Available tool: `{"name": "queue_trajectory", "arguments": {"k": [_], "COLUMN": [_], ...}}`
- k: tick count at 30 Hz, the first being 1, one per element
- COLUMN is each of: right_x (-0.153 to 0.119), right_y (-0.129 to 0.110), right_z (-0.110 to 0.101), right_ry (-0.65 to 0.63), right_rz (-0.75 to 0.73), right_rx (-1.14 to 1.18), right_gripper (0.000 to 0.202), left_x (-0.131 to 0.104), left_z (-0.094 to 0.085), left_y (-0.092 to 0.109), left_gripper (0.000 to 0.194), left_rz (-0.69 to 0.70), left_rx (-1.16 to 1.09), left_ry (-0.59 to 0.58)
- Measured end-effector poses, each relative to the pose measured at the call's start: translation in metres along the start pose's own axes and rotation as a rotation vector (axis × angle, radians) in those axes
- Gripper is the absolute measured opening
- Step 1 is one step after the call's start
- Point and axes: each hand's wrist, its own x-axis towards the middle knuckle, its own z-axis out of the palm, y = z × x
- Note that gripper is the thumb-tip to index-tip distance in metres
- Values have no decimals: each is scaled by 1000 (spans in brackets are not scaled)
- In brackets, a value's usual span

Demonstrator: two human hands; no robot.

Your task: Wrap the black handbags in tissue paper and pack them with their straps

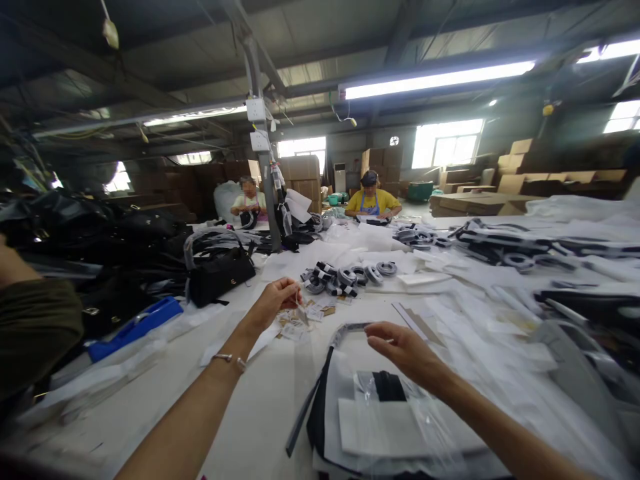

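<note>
My left hand [278,300], with a bracelet at the wrist, pinches a small whitish tag or clear packet [302,313]; which of the two I cannot tell. Below it lies a scatter of small packets and brown tags [295,327] on the white table. My right hand [400,347] has its fingers stretched out over the wrapped handle [345,328] of a black bag; whether it touches the handle is unclear. The bag [316,427] lies in front of me, largely covered by white sheets and clear plastic [425,427]. A loose dark strap [300,417] hangs off its left side.
Rolled grey-and-black straps [345,277] lie ahead. A black handbag [223,273], a blue object [137,327] and heaped black bags [125,233] are left, near another person's sleeve [40,333]. Paper sheets [480,347] spread right. Two people sit beyond a metal post [267,193].
</note>
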Motion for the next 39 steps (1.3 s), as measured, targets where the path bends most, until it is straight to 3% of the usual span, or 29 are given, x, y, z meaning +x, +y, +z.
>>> {"name": "queue_trajectory", "arguments": {"k": [4,7,10,12,15,20,23,31,39], "right_x": [11,17,20,20,18,12,10,6,1], "right_y": [-41,-60,-72,-75,-74,-65,-61,-50,-46], "right_z": [14,25,31,32,32,26,22,21,27], "right_ry": [19,49,-23,-107,-160,-114,-97,-111,-146], "right_rz": [-59,-62,-36,-7,42,78,101,231,258], "right_rx": [170,319,503,583,578,536,569,757,1000], "right_gripper": [38,53,69,59,38,30,29,31,33], "left_x": [-24,-42,-55,-61,-64,-66,-69,-69,-66], "left_z": [19,33,45,50,54,58,62,67,75], "left_y": [12,18,25,28,30,23,19,7,-4], "left_gripper": [42,39,34,32,30,22,22,24,19], "left_rz": [-5,14,58,81,81,4,8,45,163], "left_rx": [-84,-109,-87,-29,68,196,273,168,258], "left_ry": [-81,-182,-262,-286,-300,-312,-297,-312,-159]}}
